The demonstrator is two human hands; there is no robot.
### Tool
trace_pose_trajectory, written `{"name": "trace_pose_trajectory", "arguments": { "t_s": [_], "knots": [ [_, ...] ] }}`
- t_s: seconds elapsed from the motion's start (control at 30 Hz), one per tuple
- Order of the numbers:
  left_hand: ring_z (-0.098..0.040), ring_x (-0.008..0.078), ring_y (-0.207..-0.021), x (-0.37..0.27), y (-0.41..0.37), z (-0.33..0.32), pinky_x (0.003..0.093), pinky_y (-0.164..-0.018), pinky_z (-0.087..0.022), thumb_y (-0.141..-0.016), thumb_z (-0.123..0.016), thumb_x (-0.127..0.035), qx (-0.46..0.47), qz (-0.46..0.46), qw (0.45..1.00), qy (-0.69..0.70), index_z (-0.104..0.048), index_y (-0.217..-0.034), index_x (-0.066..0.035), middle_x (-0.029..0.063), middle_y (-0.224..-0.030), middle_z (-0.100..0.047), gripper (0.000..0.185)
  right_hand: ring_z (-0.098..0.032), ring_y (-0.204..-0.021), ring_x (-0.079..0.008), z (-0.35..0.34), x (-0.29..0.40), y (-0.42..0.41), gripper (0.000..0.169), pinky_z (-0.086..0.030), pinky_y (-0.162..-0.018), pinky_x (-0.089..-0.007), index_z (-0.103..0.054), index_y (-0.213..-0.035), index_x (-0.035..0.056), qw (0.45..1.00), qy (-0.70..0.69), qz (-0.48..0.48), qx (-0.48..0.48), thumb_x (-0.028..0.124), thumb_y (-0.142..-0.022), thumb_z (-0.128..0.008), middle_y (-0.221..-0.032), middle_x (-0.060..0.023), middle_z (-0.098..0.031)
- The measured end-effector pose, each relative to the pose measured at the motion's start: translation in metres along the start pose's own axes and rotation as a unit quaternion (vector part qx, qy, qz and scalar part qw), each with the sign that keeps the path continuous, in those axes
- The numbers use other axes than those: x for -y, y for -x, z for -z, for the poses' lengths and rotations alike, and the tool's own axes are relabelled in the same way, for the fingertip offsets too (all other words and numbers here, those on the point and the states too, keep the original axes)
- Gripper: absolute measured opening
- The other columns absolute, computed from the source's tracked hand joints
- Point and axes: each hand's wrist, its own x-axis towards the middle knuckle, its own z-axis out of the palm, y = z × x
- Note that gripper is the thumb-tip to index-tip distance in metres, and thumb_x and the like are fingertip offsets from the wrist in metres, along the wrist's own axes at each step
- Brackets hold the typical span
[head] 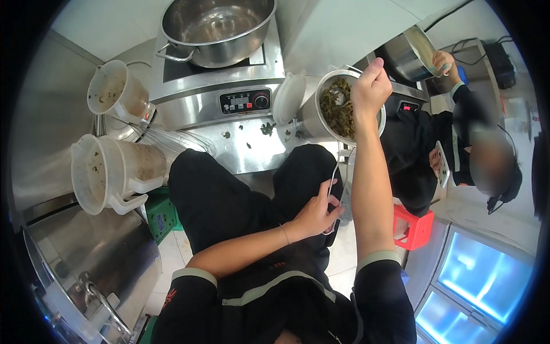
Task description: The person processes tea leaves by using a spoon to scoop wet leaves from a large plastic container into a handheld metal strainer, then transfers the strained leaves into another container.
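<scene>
Before me to the right stands a tall metal pot (pixel 307 122) holding dark green-brown leafy matter (pixel 336 112). A metal ladle's bowl (pixel 342 97) rests among the leaves. My right hand (pixel 372 88) is raised over the pot's right side in a fist, thumb up; what it grips, likely a handle, is hidden by the hand. Beside my right knee my left hand (pixel 320 211) has its fingers curled around a thin metal handle (pixel 334 172) that runs up to the pot's near rim. A whitish round plastic lid (pixel 290 98) leans on edge left of the pot.
A large steel pot (pixel 223 43) sits on an induction cooker (pixel 206 101). Leaf scraps (pixel 267 128) lie on the steel surface. At left are a wire whisk (pixel 172 136) and two plastic jugs (pixel 92 178). At right a co-worker (pixel 462 116) tilts another pot (pixel 408 56), near a red stool (pixel 414 228).
</scene>
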Motion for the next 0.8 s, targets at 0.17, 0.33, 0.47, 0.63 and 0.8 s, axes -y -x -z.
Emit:
{"name": "trace_pose_trajectory", "arguments": {
  "t_s": [0.17, 0.33, 0.47, 0.63, 0.8],
  "knots": [
    [-0.065, 0.0167, -0.051, -0.001, -0.005, -0.003, 0.0287, -0.047, -0.051, -0.094, -0.058, -0.004, -0.007, 0.018, 1.0, -0.001, -0.013, -0.144, 0.004, 0.0117, -0.081, -0.065, 0.067, -0.048, -0.049, -0.0397, -0.004, -0.026, 0.004, 0.046, -0.041, -0.051, -0.044, -0.056, -0.073, -0.0026, 0.998, 0.017, 0.052, -0.025, 0.03, -0.103, -0.044, -0.06, -0.0247, -0.052],
    [-0.067, 0.0211, -0.053, -0.003, -0.007, -0.017, 0.0331, -0.049, -0.053, -0.092, -0.059, -0.004, -0.029, -0.005, 1.0, -0.007, -0.018, -0.142, 0.002, 0.0111, -0.074, -0.066, 0.065, -0.043, -0.04, -0.0135, 0.034, -0.058, -0.039, 0.056, -0.034, -0.036, -0.0289, -0.042, -0.063, 0.0086, 0.973, -0.124, -0.191, -0.041, 0.045, -0.106, -0.036, -0.051, -0.0016, -0.043],
    [-0.07, 0.0234, -0.057, -0.001, 0.002, -0.012, 0.0335, -0.049, -0.055, -0.093, -0.055, -0.001, -0.048, 0.004, 0.997, 0.053, -0.02, -0.139, 0.002, 0.0107, -0.073, -0.063, 0.057, -0.042, -0.051, -0.0078, 0.05, -0.018, -0.022, 0.058, -0.034, -0.047, -0.0277, -0.043, -0.058, 0.0063, 0.962, -0.254, -0.093, 0.044, 0.038, -0.107, -0.042, -0.052, 0.0014, -0.046],
    [-0.071, 0.031, -0.068, 0.008, -0.001, -0.019, 0.04, -0.058, -0.062, -0.094, -0.052, 0.003, -0.052, 0.049, 0.985, 0.157, -0.028, -0.129, -0.002, 0.0176, -0.089, -0.06, 0.043, -0.048, -0.049, -0.025, 0.038, -0.039, 0.022, 0.051, -0.039, -0.051, -0.0416, -0.052, -0.069, -0.0031, 0.995, -0.084, 0.026, 0.038, 0.033, -0.104, -0.046, -0.055, -0.0178, -0.051],
    [-0.068, 0.0276, -0.061, 0.001, -0.002, -0.013, 0.0353, -0.052, -0.058, -0.095, -0.051, 0.0, -0.062, 0.081, 0.983, 0.152, -0.032, -0.128, -0.002, 0.0192, -0.094, -0.061, 0.038, -0.048, -0.05, -0.038, 0.042, -0.048, 0.024, 0.053, -0.039, -0.052, -0.0461, -0.055, -0.069, -0.0043, 0.997, -0.025, -0.055, -0.054, 0.033, -0.104, -0.042, -0.057, -0.0239, -0.053]
  ]
}}
